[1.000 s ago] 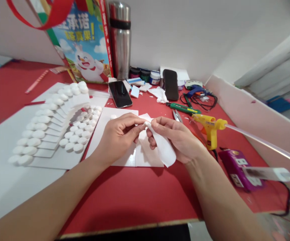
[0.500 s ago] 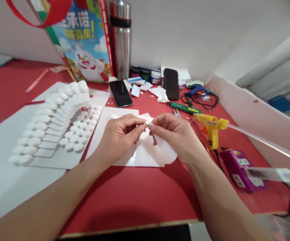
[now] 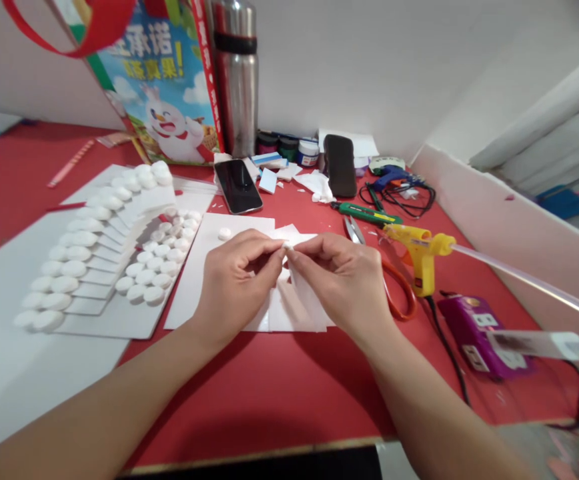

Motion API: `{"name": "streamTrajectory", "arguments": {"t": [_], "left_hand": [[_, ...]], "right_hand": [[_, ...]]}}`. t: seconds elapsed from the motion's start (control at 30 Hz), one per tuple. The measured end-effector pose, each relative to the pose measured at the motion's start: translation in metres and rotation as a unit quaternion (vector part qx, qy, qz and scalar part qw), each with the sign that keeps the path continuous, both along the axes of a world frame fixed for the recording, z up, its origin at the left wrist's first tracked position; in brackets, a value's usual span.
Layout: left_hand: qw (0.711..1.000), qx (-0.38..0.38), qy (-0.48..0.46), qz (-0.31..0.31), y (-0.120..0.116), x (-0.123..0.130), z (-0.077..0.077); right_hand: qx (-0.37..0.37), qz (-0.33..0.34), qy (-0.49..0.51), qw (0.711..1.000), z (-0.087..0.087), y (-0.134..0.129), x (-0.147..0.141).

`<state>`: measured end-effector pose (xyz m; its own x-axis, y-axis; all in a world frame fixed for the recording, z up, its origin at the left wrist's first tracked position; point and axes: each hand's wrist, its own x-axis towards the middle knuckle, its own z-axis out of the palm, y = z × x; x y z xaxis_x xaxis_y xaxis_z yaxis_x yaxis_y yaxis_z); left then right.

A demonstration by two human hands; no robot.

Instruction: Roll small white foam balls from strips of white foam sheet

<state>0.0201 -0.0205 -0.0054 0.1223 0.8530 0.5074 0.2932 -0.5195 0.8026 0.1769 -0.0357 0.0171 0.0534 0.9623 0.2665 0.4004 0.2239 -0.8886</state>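
Between the fingertips of both hands is a thin white strip (image 3: 287, 246), looking like paper or soft foam, with a small bunched end. My left hand (image 3: 239, 277) pinches that end from the left. My right hand (image 3: 342, 280) pinches it from the right, and the strip's lower part hangs partly hidden behind the fingers. Under the hands lie overlapping white sheets (image 3: 289, 313). A small white disc (image 3: 225, 234) rests just beyond my left hand. Further left, many white discs (image 3: 144, 277) sit in rows on a white board and along a stepped white piece (image 3: 89, 288).
Orange-handled scissors (image 3: 403, 300) lie right of my right hand, near a yellow glue gun (image 3: 422, 257) and a purple box (image 3: 474, 340). Behind are a green cutter (image 3: 367, 214), two phones (image 3: 239, 187), paint jars (image 3: 308, 153), a steel flask (image 3: 238, 93) and a carton bag (image 3: 174, 100).
Both hands have shifted slightly left, still pinching the white strip. My right hand has turned, and the strip hangs closer in. More of the scissors shows.
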Motion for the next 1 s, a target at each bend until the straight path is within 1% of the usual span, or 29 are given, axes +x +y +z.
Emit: {"name": "streamTrajectory", "arguments": {"t": [0.13, 0.3, 0.37, 0.43, 0.47, 0.53, 0.6, 0.67, 0.7, 0.73, 0.8, 0.93, 1.0], "left_hand": [[0.991, 0.106, 0.07, 0.039, -0.002, 0.0, -0.001], [0.972, 0.201, 0.112, 0.043, -0.002, -0.001, -0.006], [0.968, 0.218, 0.118, 0.037, -0.002, -0.001, -0.006], [0.978, 0.189, 0.09, 0.022, -0.002, 0.0, -0.005], [0.986, 0.157, 0.059, 0.007, -0.001, 0.0, -0.003], [0.997, 0.069, -0.022, -0.038, 0.002, -0.002, 0.001], [0.99, -0.03, -0.089, -0.103, 0.007, -0.006, 0.005], [0.975, -0.109, -0.102, -0.167, 0.012, -0.01, 0.009], [0.971, -0.126, -0.102, -0.178, 0.014, -0.012, 0.009], [0.968, -0.135, -0.096, -0.187, 0.016, -0.014, 0.009], [0.971, -0.124, -0.078, -0.187, 0.017, -0.016, 0.009], [0.985, -0.07, -0.047, -0.15, 0.012, -0.012, 0.007], [0.99, -0.047, -0.04, -0.129, 0.009, -0.009, 0.007]], "right_hand": [[0.019, -0.015, 0.011, 1.0, -0.001, -0.002, -0.001], [0.028, -0.027, 0.03, 0.999, 0.001, -0.003, -0.003], [0.028, -0.033, 0.02, 0.999, 0.002, -0.004, -0.003], [0.027, -0.027, 0.011, 0.999, 0.004, -0.004, -0.002], [0.028, -0.017, 0.011, 0.999, 0.004, -0.004, -0.001], [0.033, 0.01, 0.014, 0.999, 0.005, -0.003, 0.004], [0.038, 0.044, 0.0, 0.998, 0.005, -0.001, 0.01], [0.044, 0.071, -0.031, 0.996, 0.006, 0.001, 0.015], [0.049, 0.079, -0.045, 0.995, 0.006, 0.002, 0.017], [0.054, 0.084, -0.055, 0.993, 0.006, 0.002, 0.019], [0.057, 0.087, -0.064, 0.993, 0.006, 0.003, 0.02], [0.047, 0.078, -0.063, 0.994, 0.004, 0.002, 0.016], [0.058, 0.067, -0.074, 0.993, 0.003, 0.0, 0.012]]}}
